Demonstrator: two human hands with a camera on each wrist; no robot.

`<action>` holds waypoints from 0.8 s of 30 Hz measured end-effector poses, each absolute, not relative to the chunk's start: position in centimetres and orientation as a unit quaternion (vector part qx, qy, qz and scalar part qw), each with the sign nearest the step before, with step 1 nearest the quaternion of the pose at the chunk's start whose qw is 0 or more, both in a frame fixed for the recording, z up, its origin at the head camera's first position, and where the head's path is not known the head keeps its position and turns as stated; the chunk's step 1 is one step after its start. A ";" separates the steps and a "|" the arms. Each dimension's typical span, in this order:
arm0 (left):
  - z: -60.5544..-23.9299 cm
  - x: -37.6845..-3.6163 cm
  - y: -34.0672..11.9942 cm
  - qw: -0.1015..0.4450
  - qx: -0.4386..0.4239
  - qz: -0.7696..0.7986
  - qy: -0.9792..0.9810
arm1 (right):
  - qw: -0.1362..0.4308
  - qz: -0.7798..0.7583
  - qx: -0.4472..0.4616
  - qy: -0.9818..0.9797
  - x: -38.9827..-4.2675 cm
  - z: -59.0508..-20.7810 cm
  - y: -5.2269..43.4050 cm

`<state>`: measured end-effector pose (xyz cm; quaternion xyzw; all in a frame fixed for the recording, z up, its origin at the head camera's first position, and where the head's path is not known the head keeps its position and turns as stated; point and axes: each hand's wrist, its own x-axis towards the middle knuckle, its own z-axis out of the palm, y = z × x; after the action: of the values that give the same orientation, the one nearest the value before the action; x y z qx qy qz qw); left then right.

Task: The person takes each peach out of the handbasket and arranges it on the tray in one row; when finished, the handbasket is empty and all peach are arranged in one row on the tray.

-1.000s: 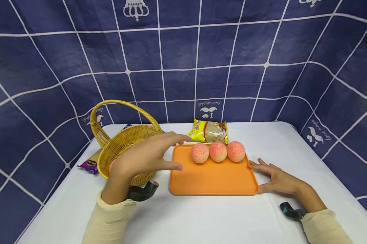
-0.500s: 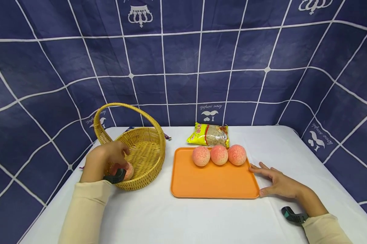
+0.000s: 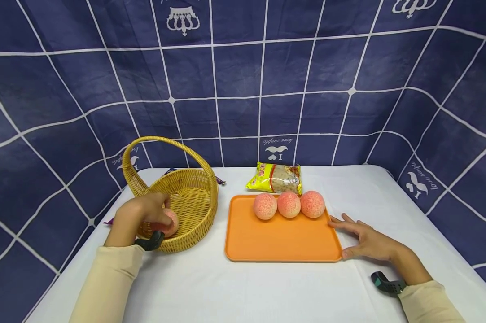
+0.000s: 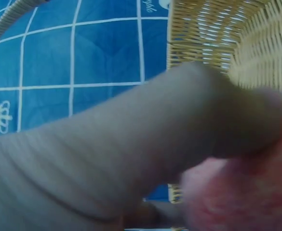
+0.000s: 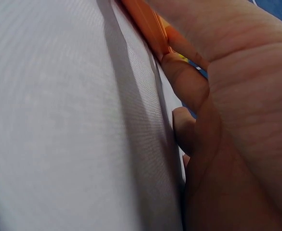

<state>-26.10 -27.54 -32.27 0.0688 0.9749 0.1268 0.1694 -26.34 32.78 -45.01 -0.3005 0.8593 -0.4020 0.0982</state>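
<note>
A tray lies at table centre. Three peaches sit in a row along its 12 o'clock edge, touching one another. A packet lies just behind them, at 12 o'clock. A basket stands at 9 o'clock from the tray, close beside it. One peach sits inside the basket at its 7 o'clock wall, under the left hand. The right hand rests on the table at the tray's 4 o'clock corner, apparently touching its rim. A wrapper seems to lie at 9 o'clock from the basket.
</note>
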 end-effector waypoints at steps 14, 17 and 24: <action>-33.2 -27.1 -28.5 0.142 0.102 0.197 0.965 | 0.098 -0.401 -0.299 0.860 -26.4 -44.8 32.9; -33.4 -27.2 -28.6 0.141 0.103 0.210 0.962 | 0.097 -0.400 -0.297 0.862 -26.4 -44.8 32.9; -33.8 -27.3 -29.1 0.085 0.158 0.214 0.960 | 0.101 -0.397 -0.294 0.864 -26.4 -44.9 32.9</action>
<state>-27.27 -29.07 -33.76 0.1578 0.9603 0.2135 0.0851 -26.44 32.91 -44.86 -0.2940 0.8638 -0.3965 0.1006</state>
